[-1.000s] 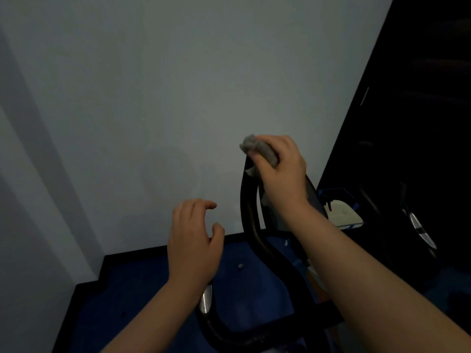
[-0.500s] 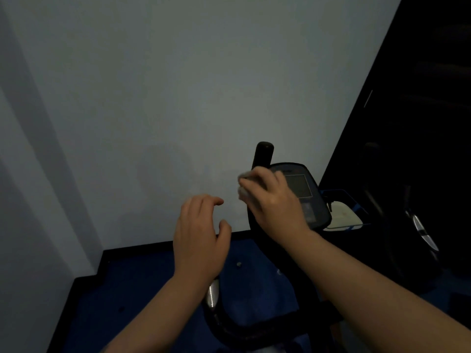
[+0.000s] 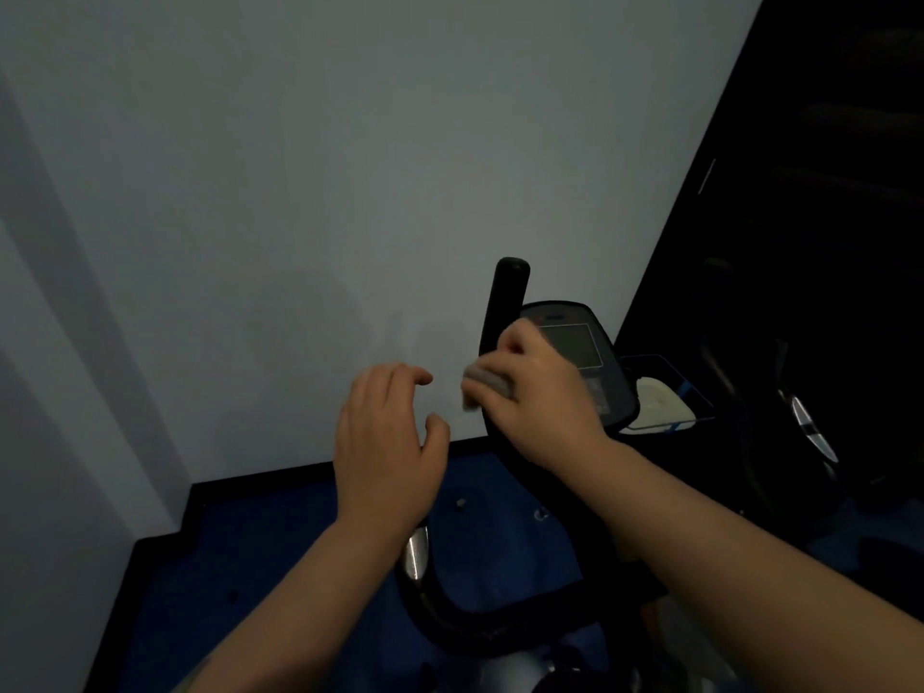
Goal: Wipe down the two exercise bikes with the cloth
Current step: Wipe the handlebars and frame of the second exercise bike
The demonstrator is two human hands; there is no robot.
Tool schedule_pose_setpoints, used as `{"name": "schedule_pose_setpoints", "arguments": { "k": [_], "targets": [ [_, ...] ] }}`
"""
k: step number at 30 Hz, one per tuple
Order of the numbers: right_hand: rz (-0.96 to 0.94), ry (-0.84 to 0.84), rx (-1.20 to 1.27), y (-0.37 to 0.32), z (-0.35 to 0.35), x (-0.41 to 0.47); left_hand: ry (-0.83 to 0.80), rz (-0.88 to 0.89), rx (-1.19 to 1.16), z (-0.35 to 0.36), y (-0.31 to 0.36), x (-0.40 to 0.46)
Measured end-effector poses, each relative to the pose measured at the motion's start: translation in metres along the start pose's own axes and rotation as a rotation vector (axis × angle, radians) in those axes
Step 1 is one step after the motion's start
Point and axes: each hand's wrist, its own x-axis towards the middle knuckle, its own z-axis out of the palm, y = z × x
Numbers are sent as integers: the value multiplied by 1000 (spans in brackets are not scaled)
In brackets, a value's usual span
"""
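Note:
A black exercise bike [image 3: 470, 612] stands right below me, its upright handlebar grip [image 3: 506, 297] rising beside a dark console [image 3: 580, 342] with a grey screen. My right hand [image 3: 542, 392] is wrapped around that grip, part way down, holding a grey cloth [image 3: 487, 380] against it. My left hand [image 3: 387, 447] hovers to the left with fingers spread, touching nothing; below it shows a shiny metal sensor on the handlebar [image 3: 417, 552]. A second bike [image 3: 805, 422] is barely visible in the dark at the right.
A pale wall [image 3: 350, 192] fills the view just ahead, with black skirting and blue floor [image 3: 280, 542] beneath. A blue-rimmed container with something white [image 3: 660, 397] sits behind the console. The right side is very dark.
My right hand slid the cloth down from the top of the upright grip, uncovering its end and the console. The left hand stayed roughly where it was.

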Motion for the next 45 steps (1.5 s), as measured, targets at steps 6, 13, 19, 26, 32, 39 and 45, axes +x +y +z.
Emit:
{"name": "schedule_pose_setpoints", "arguments": {
  "k": [6, 13, 19, 26, 32, 39, 45],
  "targets": [
    [3, 21, 69, 7, 9, -1, 2, 1, 13, 1, 1, 0],
    [247, 62, 549, 16, -27, -4, 13, 8, -5, 1, 0, 1],
    [535, 426, 586, 4, 0, 37, 20, 15, -11, 3, 0, 0],
    [551, 158, 529, 32, -29, 15, 27, 19, 6, 5, 0, 1],
    [560, 175, 532, 7, 2, 3, 34, 11, 25, 5, 1, -1],
    [467, -73, 225, 16, -31, 10, 37, -4, 44, 4, 3, 0],
    [141, -110, 149, -10, -11, -51, -17, -69, 14, -1, 11, 0]
  ]
}}
